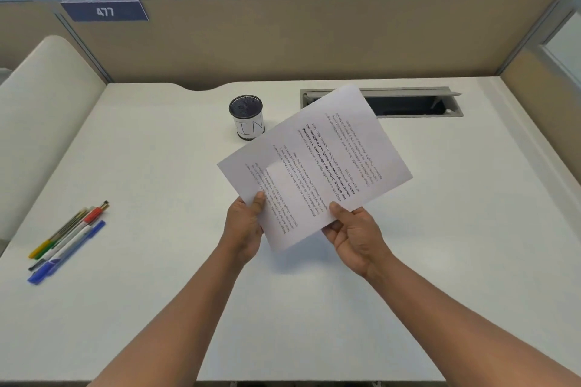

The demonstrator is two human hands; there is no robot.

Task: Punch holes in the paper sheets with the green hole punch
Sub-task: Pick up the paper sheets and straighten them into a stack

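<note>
Your left hand (pixel 244 229) pinches the paper sheets (pixel 314 166) at their near left edge: the thumb lies on top of the page, and the other fingers (pixel 256 231) curl underneath, mostly hidden. Your right hand (pixel 355 237) pinches the near right edge the same way, thumb pressed on the printed face, the remaining fingers folded under the paper with only their tips showing at the lower edge. Between the two grips the sheets are held up off the desk (pixel 157 166), around the middle of the frame. The long axis runs from the lower left, near your hands, toward the upper right, so the far corner points at the grey cable tray (pixel 408 102) set into the desk and overlaps its left end in the view. The printed side faces up, with the lines of text running along that same diagonal. Whether it is one sheet or several cannot be told. Just left of the paper's far edge stands a black mesh cup (pixel 246 116) with a white label. Well apart, at the lower left of the frame, a bunch of pens (pixel 67 242) lies on the desk, pointing up and to the right.
</note>
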